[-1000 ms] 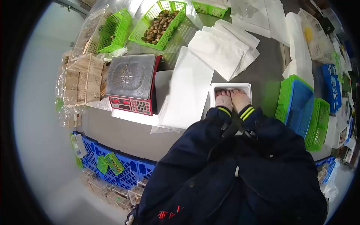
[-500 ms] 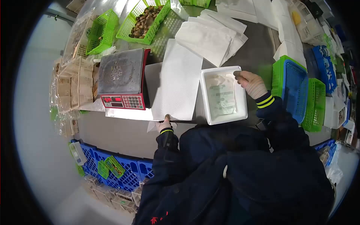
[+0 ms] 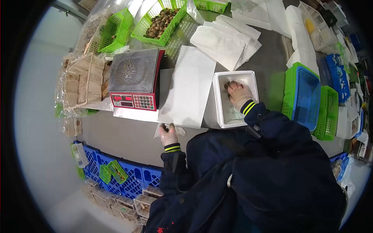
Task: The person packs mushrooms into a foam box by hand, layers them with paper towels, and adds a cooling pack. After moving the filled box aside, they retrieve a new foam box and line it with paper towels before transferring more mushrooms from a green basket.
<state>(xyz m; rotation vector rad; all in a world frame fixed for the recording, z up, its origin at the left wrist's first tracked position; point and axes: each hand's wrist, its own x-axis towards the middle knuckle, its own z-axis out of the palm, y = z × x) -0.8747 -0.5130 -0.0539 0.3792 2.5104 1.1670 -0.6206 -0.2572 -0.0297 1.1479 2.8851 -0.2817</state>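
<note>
My left hand [image 3: 168,136] is at the front edge of the table, its thumb and fingers closed on the near edge of a large white paper sheet [image 3: 190,87]. To the right stands a white foam box [image 3: 219,97], with a clear bag or liner with faint print seen inside a moment ago. My right hand [image 3: 238,94] reaches down into this box, palm down, fingers extended against the inside. It covers most of the liner [image 3: 237,114]. Left of the sheet sits a red scale [image 3: 134,77] with a grey metal plate and a lit display.
A green basket [image 3: 179,19] of brown mushroom-like pieces stands at the back, beside another green basket [image 3: 116,31]. White paper sheets [image 3: 221,42] lie behind the box. Blue and green baskets [image 3: 307,97] stand at right, a beige basket [image 3: 83,81] at left.
My right hand has moved from the box's right rim down and left into the box. My left hand stays at the paper's edge, which has lifted slightly. The view has shifted a little.
</note>
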